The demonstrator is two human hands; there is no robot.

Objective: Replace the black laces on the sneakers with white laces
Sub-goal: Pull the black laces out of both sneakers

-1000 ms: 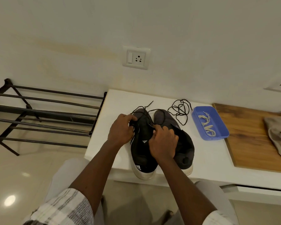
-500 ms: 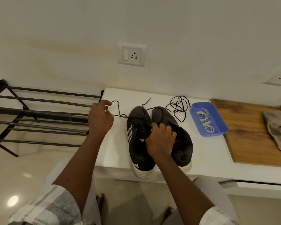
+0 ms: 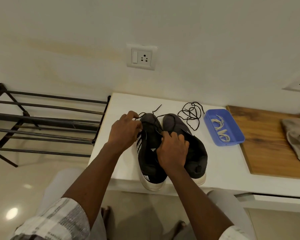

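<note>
Two black sneakers stand side by side on the white table (image 3: 220, 163), heels toward me. The left sneaker (image 3: 150, 153) has white stripes and a partly undone black lace (image 3: 152, 118) trailing over its toe. My left hand (image 3: 124, 130) pinches that lace at the shoe's left side. My right hand (image 3: 172, 148) grips the lace area at the left sneaker's tongue and covers part of the right sneaker (image 3: 189, 146). A loose black lace (image 3: 191, 114) lies coiled behind the shoes. White laces (image 3: 221, 129) lie in a blue tray (image 3: 210, 134).
A black metal shoe rack (image 3: 47, 122) stands left of the table. A wooden board (image 3: 270, 141) lies on the right with a beige cloth (image 3: 298, 141) on it. A wall socket (image 3: 141, 57) sits above the table.
My left hand, which had pulled the lace out to the left, has come back to the left sneaker's side. My right hand has stayed on the shoe.
</note>
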